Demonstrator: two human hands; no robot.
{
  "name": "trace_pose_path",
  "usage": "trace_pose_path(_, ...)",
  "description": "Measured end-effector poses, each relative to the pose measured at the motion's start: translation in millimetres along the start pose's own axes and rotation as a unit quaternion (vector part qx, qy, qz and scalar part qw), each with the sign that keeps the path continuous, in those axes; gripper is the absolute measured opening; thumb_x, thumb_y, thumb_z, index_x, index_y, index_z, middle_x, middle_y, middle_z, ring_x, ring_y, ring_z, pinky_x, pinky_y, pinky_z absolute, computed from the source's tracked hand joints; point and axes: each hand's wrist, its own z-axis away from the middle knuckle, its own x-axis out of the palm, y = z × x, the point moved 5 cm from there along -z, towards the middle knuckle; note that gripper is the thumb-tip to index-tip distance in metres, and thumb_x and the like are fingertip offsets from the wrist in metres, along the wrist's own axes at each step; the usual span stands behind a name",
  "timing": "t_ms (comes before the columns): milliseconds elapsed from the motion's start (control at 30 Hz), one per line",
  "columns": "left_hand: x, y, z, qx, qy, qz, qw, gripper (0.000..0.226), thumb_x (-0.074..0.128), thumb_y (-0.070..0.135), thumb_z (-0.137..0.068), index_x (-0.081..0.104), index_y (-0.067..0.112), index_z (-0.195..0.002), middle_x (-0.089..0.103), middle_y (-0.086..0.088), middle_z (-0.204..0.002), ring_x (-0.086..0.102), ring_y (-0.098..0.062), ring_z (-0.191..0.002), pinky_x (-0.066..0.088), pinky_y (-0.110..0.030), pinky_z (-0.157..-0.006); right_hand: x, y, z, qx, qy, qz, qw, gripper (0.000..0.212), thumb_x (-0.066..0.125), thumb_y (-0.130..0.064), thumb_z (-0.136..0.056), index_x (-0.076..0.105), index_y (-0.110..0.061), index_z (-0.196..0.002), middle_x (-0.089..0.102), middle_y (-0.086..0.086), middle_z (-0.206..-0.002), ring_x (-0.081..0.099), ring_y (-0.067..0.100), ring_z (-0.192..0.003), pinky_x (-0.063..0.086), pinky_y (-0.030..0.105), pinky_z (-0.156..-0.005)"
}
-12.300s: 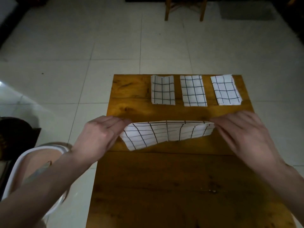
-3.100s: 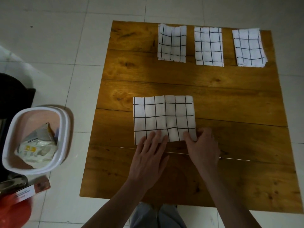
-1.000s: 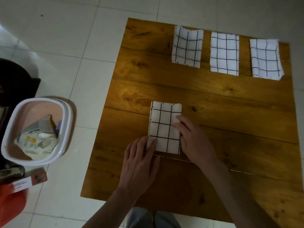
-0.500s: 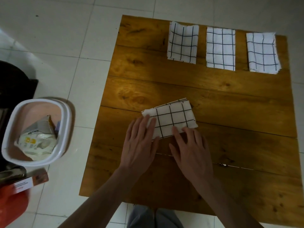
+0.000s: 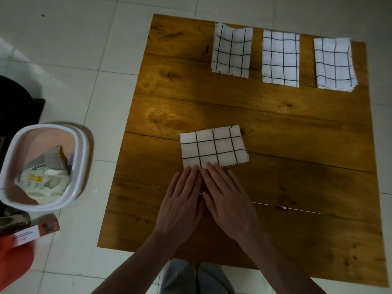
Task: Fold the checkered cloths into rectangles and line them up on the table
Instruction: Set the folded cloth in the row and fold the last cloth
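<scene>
A folded white cloth with a black grid [image 5: 214,147] lies flat near the middle of the wooden table [image 5: 275,124], its long side running left to right. My left hand [image 5: 183,197] and my right hand [image 5: 228,196] rest flat side by side on the table, fingertips touching the cloth's near edge. Neither hand grips anything. Along the far edge sit three folded checkered cloths in a row: a left one [image 5: 232,50], a middle one [image 5: 281,59] and a right one [image 5: 334,64].
A white bin [image 5: 78,166] with crumpled packaging inside stands on the tiled floor left of the table. A small box [image 5: 31,231] and a red object [image 5: 14,264] lie at the lower left. My legs show below the table's near edge.
The cloth went from a wide rectangle to a smaller folded one, then was turned so its long side runs sideways. Both hands slid back to its near edge and came together.
</scene>
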Motion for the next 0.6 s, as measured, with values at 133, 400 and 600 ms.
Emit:
trace_pose_path(133, 3, 0, 0, -0.014, -0.004, 0.007, 1.0, 0.063, 0.03, 0.043, -0.109, 0.028, 0.01, -0.163, 0.02, -0.011, -0.172, 0.016, -0.026, -0.16, 0.019, -0.048, -0.126, 9, -1, 3, 0.007, -0.025, -0.011, 1.0, 0.065, 0.015, -0.052, -0.113, 0.024, -0.013, -0.164, 0.021, 0.006, -0.172, 0.016, 0.018, -0.16, 0.01, 0.039, -0.127)
trace_pose_path(400, 3, 3, 3, -0.04, -0.008, 0.021, 0.999, 0.065, 0.017, 0.049, -0.111, 0.021, 0.012, -0.165, 0.013, -0.009, -0.174, 0.011, -0.026, -0.161, 0.025, -0.052, -0.127, 14, 12, 5, -0.016, -0.065, -0.027, 0.997, 0.072, 0.019, -0.061, -0.11, 0.011, -0.018, -0.167, 0.007, 0.0, -0.175, 0.002, 0.012, -0.161, 0.008, 0.043, -0.128)
trace_pose_path(600, 4, 3, 9, -0.072, -0.011, 0.046, 0.996, 0.065, 0.023, 0.051, -0.112, 0.019, 0.014, -0.166, 0.014, -0.006, -0.174, 0.009, -0.02, -0.161, 0.027, -0.051, -0.126, 10, 30, 5, -0.029, -0.067, -0.008, 0.997, 0.071, 0.022, -0.061, -0.11, 0.013, -0.02, -0.167, 0.007, -0.001, -0.175, 0.005, 0.012, -0.161, 0.015, 0.045, -0.127)
